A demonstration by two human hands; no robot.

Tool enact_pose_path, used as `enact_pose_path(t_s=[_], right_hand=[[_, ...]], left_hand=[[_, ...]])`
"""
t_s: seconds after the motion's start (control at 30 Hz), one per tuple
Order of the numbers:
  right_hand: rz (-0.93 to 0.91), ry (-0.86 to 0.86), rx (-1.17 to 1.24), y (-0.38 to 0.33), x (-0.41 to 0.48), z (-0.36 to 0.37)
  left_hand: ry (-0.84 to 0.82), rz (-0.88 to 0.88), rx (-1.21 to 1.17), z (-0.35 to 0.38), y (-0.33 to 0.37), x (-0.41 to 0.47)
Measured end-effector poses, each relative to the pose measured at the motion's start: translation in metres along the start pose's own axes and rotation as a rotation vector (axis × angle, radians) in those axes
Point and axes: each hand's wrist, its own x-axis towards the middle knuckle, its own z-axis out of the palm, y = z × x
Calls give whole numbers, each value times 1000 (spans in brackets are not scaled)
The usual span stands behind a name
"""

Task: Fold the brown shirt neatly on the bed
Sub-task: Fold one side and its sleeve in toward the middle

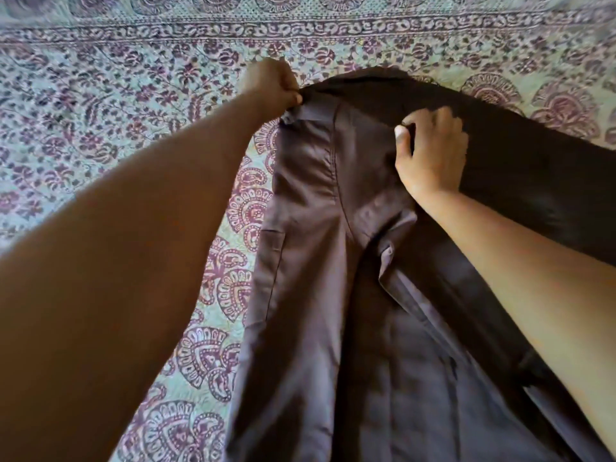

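Patterned bedspread [100,95] under brown shirt [316,261], lying lengthwise at centre-right | left hand [273,85] pinches far corner; right hand [430,151] grips upper cloth, fingers curled | step: straightening; next likely an even side fold

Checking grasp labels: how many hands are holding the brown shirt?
2. The left hand pinches the brown shirt at its far top-left corner; the right hand grips a fold of fabric to the right of it, near the top.
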Motion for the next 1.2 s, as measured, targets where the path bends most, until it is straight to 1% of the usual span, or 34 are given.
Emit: enact_pose_path(t_s=[0.1,0.17,0.2,0.23,0.27,0.33,0.37,0.43,0.53,0.57,0.6,0.67,0.73,0.8,0.83,0.9,0.97,1.0,1.03,1.1,1.13,1.2], right_hand=[[17,58,28,-6,-7,-1],[-25,92,123,-12,-23,-4],[-50,102,179,-14,-34,-6],[-73,100,226,-14,-47,-8],[-88,81,267,-15,-61,-10],[-82,1,335,-8,-89,-11],[-59,-51,350,0,-101,-10],[-35,-135,275,17,-118,-8],[-140,-236,20,45,-129,-11],[-173,-269,-32,52,-128,-13],[-193,-300,-71,58,-126,-15],[-202,-345,-130,67,-122,-21],[-188,-364,-175,75,-120,-30],[-174,-388,-205,79,-123,-40],[-168,-393,-197,77,-127,-45],[-183,-350,-123,62,-142,-57],[-250,-295,-17,35,-163,-66],[-314,-292,34,20,-177,-69],[-393,-318,75,4,-193,-70],[-523,-432,101,-18,-221,-66],[-540,-493,87,-24,-232,-65],[-498,-568,31,-26,-244,-61]], left_hand=[[254,-58,11,15,6,-21],[435,11,-21,25,12,-45],[446,78,-48,31,14,-58],[370,138,-58,40,14,-70],[240,174,-25,49,12,-79],[-16,166,147,63,3,-84],[-91,138,220,65,0,-80],[-183,59,284,59,0,-63],[-334,-46,278,44,13,-44],[-353,-56,257,40,18,-45],[-338,-52,227,36,22,-49],[-262,-22,159,29,27,-79],[-200,36,136,27,24,-131],[-159,128,169,30,15,-199],[-148,174,191,32,9,-234],[-126,236,249,36,-6,-295],[-91,241,314,43,-22,-337],[-84,221,338,45,-29,-352],[-88,201,365,46,-34,-364],[-119,214,423,48,-43,-379],[-142,233,452,48,-47,-384],[-200,258,493,45,-53,-392]])
